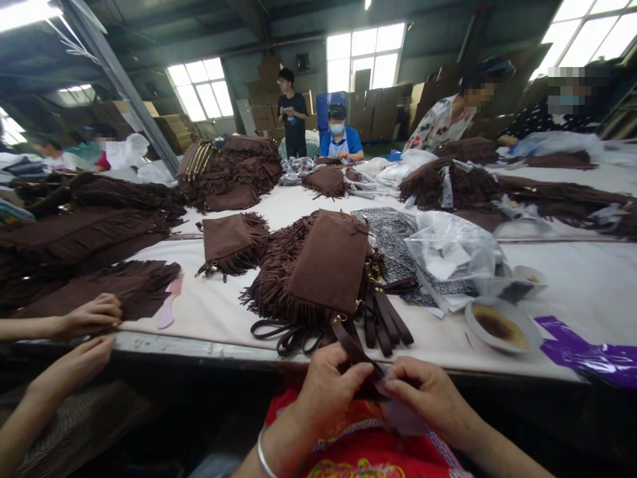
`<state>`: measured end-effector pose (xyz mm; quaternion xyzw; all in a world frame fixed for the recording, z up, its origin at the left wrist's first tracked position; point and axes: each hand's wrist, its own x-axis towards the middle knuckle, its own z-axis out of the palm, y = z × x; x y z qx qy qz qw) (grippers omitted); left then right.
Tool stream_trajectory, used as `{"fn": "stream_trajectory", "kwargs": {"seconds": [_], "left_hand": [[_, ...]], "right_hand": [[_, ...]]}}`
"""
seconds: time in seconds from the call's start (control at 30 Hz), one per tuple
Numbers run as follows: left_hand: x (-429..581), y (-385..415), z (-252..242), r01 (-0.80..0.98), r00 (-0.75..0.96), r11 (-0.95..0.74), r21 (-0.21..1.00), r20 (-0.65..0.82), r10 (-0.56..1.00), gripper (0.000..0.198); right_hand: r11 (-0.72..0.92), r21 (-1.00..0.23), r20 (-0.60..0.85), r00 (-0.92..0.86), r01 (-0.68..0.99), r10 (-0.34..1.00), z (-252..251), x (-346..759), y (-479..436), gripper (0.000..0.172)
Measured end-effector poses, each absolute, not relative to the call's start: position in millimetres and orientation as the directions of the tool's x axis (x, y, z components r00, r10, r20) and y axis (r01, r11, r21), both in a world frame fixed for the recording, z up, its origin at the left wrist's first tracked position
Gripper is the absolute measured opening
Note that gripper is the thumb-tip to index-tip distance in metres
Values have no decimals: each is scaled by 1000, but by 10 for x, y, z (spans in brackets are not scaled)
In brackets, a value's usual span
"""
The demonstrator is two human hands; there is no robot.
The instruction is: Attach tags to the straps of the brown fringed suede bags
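Note:
My left hand (332,385), with a bangle at the wrist, pinches a dark brown wrist strap (351,337) just over the table's front edge. The strap hangs from the corner of a brown fringed pouch (328,262) on top of a stack of similar ones. My right hand (428,395) is closed on a thin translucent plastic piece (401,411) beside the strap's end. Several loose straps (388,322) dangle from the stack. Below my hands lies red printed cloth (358,445).
A smaller fringed pouch (226,242), pink comb (170,302), bowl of brown paste (502,325), clear plastic bag (452,252) and purple packaging (587,352) lie on the white table (209,325). A co-worker's hands (94,325) are at left; more people stand or sit beyond.

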<state>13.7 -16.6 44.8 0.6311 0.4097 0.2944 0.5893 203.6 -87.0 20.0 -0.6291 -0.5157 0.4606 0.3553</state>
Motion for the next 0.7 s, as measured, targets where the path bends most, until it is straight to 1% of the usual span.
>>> {"fn": "stream_trajectory", "kwargs": {"seconds": [0.07,0.17,0.3,0.37,0.4,0.5,0.57,0.63,0.7], "left_hand": [[171,-183,441,137,525,71,988,-133,841,16],[230,-221,407,71,540,200,977,-206,816,16],[240,-245,292,-6,589,366,931,-293,753,19],[203,-192,242,-61,594,478,876,-353,723,26],[184,-141,227,-103,591,546,831,-391,706,31],[173,81,217,-245,586,744,622,-516,625,42],[227,229,211,-323,568,795,514,-567,597,43],[315,319,191,-368,503,780,506,-598,624,45],[400,337,153,-402,429,737,544,-599,676,49]], "right_hand": [[-184,-918,-194,8,351,981,189,2052,-861,17],[-105,-906,-139,-53,410,989,207,2042,-841,14],[-62,-908,-101,-72,413,992,261,2003,-824,17],[-101,-936,-145,-107,338,984,271,2017,-831,21],[-138,-951,-179,-128,277,975,269,2035,-839,24],[-259,-962,-271,-190,85,944,250,2105,-870,34],[-302,-953,-297,-199,6,934,237,2134,-895,41],[-312,-950,-301,-181,-30,936,218,2135,-927,44],[-299,-954,-293,-139,-25,946,159,2120,-951,47]]}}
